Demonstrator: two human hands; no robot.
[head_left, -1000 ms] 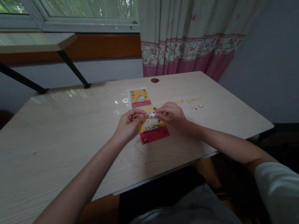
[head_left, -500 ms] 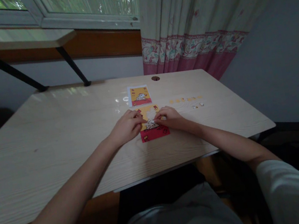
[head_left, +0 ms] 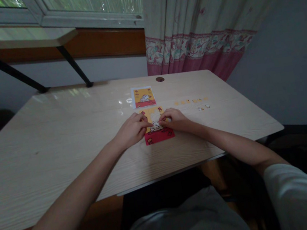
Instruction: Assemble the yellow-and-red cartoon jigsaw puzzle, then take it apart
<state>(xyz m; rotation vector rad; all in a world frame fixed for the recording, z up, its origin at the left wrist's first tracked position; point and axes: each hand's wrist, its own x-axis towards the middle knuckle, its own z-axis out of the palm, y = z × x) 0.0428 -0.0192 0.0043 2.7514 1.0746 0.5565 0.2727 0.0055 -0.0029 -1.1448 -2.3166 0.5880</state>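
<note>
In the head view a jigsaw puzzle (head_left: 159,137), red below and yellow above with a white cartoon animal in the middle, lies on the table. A pale gap shows in its upper part. My left hand (head_left: 133,130) rests on its left side, index finger stretched onto the white animal, the other fingers loosely bent. From the right, my right hand (head_left: 175,119) pinches at the animal with thumb and forefinger. A small puzzle piece (head_left: 159,121) seems to be at those fingertips, mostly hidden. Behind the puzzle lies a reference picture (head_left: 144,97) of the same design.
Loose yellow puzzle pieces (head_left: 191,101) lie in a row at the right, with two white pieces (head_left: 204,107) nearer me. The wooden table (head_left: 60,143) has a cable hole (head_left: 160,79) at the back. A raised shelf (head_left: 17,39) stands at the left; a curtain (head_left: 187,30) hangs behind.
My left index finger has shifted slightly right over the white animal. My right hand stays at almost the same spot, still pinching. The view has tilted a little.
</note>
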